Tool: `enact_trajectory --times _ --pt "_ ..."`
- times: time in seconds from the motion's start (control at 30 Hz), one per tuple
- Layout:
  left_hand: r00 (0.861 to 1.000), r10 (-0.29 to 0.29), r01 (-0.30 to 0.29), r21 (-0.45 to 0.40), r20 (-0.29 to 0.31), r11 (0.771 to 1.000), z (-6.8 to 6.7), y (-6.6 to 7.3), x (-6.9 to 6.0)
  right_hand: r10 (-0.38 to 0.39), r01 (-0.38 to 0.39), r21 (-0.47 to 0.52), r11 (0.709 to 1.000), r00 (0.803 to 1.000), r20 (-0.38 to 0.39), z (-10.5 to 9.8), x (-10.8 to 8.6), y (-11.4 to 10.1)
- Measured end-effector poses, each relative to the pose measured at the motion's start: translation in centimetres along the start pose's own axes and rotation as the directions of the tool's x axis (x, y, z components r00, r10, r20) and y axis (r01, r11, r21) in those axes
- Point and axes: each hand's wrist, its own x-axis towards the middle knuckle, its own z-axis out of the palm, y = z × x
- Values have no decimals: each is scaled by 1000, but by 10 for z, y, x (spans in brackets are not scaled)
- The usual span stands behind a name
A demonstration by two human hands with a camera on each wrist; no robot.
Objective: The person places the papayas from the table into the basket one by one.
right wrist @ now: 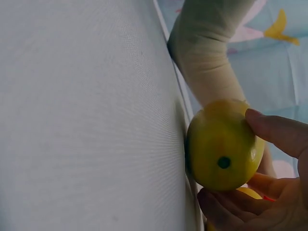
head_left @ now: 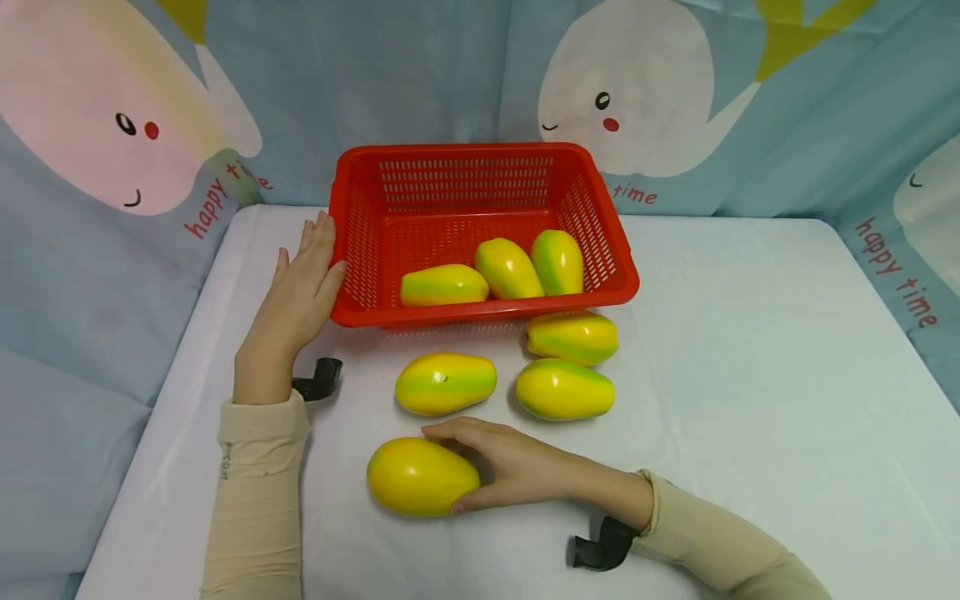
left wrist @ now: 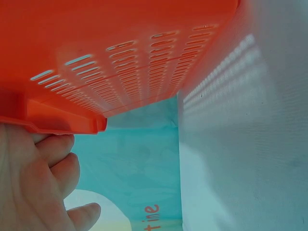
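Yellow papaya [head_left: 412,477], one: grasped at its narrower end by right hand [head_left: 517,467], lying left of the grip, long axis crosswise. Left hand [head_left: 298,287], unclenched, farther off, against red slotted basket [head_left: 465,312] beyond.

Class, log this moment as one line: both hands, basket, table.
left hand: touching left rim of red basket | right hand: gripping yellow fruit by one end | basket: three fruits | table: three other fruits
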Motion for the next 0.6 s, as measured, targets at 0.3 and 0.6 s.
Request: enact_trajectory --times 0.3,0.6 --pt "1000 4 -4 -5 -4 1000 0 0 -1 2 -2 11 1000 1000 28 1 0 1" --pt "1000 3 -3 -3 0 1000 0 0 0 4 -5 13 1000 1000 20 1 -1 1"
